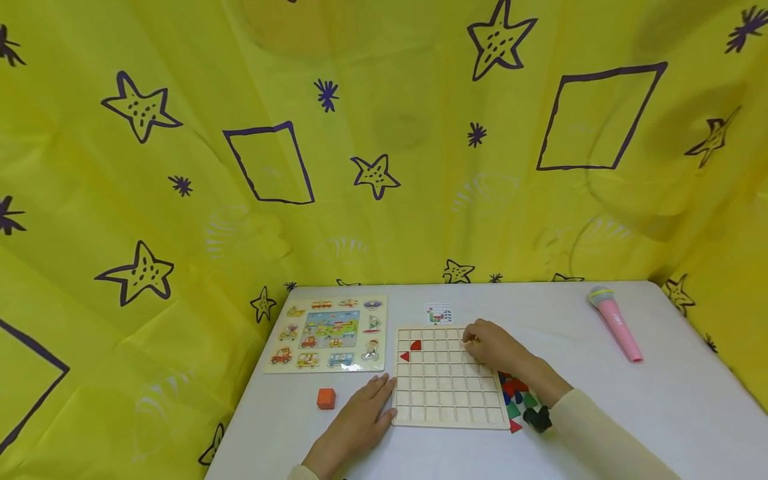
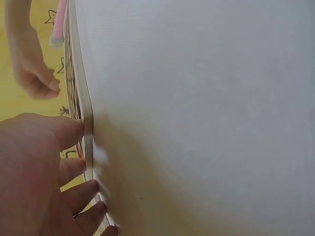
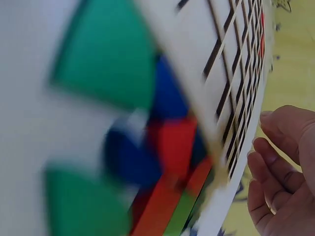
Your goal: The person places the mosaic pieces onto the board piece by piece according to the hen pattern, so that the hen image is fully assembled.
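A wooden grid board [image 1: 447, 398] lies on the white table, with a red quarter-circle piece [image 1: 416, 345] and a red triangle piece [image 1: 405, 357] in squares near its upper left. My left hand [image 1: 360, 415] rests at the board's left edge; its fingers [image 2: 81, 196] touch the rim in the left wrist view. Above the board's upper right corner is my right hand [image 1: 495, 345]. Its fingers [image 3: 275, 169] are loosely bent, and nothing shows between them in the right wrist view. Beside the board's right edge, partly under my right forearm, several coloured pieces lie heaped, including a green one [image 3: 108, 54].
A small pattern card [image 1: 439, 314] lies behind the board. To the left are a wooden picture puzzle [image 1: 273, 363] with vehicles and an orange cube [image 1: 327, 399]. A pink toy microphone [image 1: 619, 327] lies at the far right. Yellow patterned cloth [image 1: 408, 227] hangs behind the table.
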Demonstrator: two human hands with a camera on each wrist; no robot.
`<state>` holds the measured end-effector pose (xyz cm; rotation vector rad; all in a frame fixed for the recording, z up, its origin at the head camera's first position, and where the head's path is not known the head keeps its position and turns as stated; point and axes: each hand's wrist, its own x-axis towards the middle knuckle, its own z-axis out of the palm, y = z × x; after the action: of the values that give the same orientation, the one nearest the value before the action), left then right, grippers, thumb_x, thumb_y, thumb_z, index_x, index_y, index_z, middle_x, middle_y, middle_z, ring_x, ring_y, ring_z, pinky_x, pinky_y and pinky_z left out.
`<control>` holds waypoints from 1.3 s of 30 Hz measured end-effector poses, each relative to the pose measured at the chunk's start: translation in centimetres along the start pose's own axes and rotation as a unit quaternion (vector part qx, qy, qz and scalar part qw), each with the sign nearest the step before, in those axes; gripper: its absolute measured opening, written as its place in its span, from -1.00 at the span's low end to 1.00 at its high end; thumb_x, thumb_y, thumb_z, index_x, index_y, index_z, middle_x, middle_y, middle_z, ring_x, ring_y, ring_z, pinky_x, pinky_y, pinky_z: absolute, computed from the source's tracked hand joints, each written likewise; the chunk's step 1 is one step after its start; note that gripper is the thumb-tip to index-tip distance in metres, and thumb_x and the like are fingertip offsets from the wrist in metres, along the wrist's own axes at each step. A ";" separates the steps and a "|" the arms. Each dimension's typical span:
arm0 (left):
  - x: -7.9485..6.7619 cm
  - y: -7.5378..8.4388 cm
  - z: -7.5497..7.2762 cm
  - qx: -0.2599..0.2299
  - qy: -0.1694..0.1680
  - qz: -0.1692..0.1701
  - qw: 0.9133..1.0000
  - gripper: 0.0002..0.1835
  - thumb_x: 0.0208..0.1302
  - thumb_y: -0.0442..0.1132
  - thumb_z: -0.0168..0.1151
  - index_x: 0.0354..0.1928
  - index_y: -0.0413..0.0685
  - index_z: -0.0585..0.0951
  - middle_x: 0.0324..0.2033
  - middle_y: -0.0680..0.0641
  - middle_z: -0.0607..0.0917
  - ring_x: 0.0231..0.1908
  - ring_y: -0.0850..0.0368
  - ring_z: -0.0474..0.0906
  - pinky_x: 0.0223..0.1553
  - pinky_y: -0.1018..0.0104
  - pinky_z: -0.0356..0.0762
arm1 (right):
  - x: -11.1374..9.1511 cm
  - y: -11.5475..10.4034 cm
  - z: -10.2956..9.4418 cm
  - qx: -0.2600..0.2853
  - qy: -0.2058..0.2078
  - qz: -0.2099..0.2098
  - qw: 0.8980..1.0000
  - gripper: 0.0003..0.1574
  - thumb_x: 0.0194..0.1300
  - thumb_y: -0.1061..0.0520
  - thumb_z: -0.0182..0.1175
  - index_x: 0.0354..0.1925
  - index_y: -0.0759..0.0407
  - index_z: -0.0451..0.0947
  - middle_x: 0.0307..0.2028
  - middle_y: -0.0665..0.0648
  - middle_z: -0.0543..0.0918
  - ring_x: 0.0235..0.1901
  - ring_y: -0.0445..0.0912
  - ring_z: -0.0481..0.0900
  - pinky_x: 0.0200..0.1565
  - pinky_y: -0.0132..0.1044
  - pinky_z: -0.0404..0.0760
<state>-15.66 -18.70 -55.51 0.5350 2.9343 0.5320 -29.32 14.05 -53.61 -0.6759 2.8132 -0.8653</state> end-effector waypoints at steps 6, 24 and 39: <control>-0.2 0.0 -0.4 -0.006 -0.006 -0.001 1.000 -0.33 0.59 0.08 0.14 0.63 0.08 0.31 0.59 -0.04 0.34 0.58 -0.11 0.25 0.52 -0.14 0.34 | -3.0 3.7 -2.2 0.034 0.003 0.061 0.998 -0.75 0.41 0.13 0.34 0.00 0.21 0.65 -0.09 0.15 0.63 -0.15 -0.01 0.55 0.01 -0.01 0.70; -0.1 0.1 -0.2 -0.012 -0.008 0.000 1.000 -0.33 0.59 0.07 0.12 0.63 0.07 0.31 0.59 -0.05 0.34 0.58 -0.11 0.25 0.53 -0.13 0.33 | -6.5 6.5 -4.0 0.053 -0.032 0.124 0.990 -0.69 0.40 0.20 0.36 0.01 0.36 0.58 -0.19 0.18 0.56 -0.14 0.06 0.50 -0.05 -0.09 0.70; 0.0 0.2 -0.2 -0.005 -0.008 -0.002 1.000 -0.33 0.60 0.08 0.12 0.63 0.09 0.30 0.59 -0.04 0.34 0.58 -0.11 0.24 0.53 -0.14 0.33 | -6.8 6.9 -3.8 0.055 -0.003 0.119 0.991 -0.63 0.41 0.17 0.35 0.07 0.36 0.58 -0.17 0.19 0.55 -0.14 0.05 0.49 -0.04 -0.09 0.68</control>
<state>-15.63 -18.61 -55.25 0.5310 2.9147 0.5382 -26.85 24.15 -54.42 -0.3197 2.7422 -0.9604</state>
